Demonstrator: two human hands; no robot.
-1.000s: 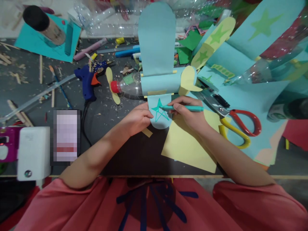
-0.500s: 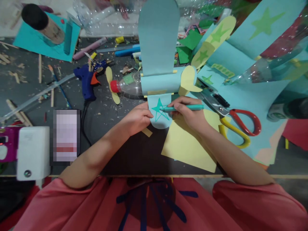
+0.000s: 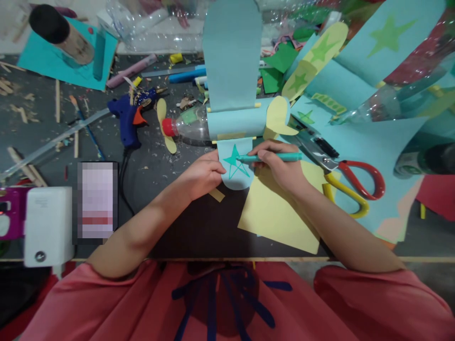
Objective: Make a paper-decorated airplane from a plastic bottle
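A toy plane made from a plastic bottle point(image 3: 194, 127) wrapped in light blue paper lies in front of me, with a red cap point(image 3: 169, 127) and a yellow paper propeller point(image 3: 162, 112) at its left end. My left hand point(image 3: 208, 174) pinches the left edge of the near paper wing point(image 3: 236, 183). On that wing is a green star outline point(image 3: 232, 163), partly coloured in. Between the fingers of my right hand point(image 3: 275, 163) is a green marker point(image 3: 289, 157), its tip touching the star. Yellow paper point(image 3: 280, 218) lies under my right hand.
Scissors point(image 3: 346, 180) with red and yellow handles lie at the right, near a second paper-covered bottle plane point(image 3: 341, 85). A blue glue gun point(image 3: 130, 118) lies at the left. A phone point(image 3: 95, 201) and a white power bank point(image 3: 49, 225) are near the table's front left edge.
The marker tip and my right hand have shifted very slightly at the star. My left hand stays on the wing's edge. The whole view has moved slightly.
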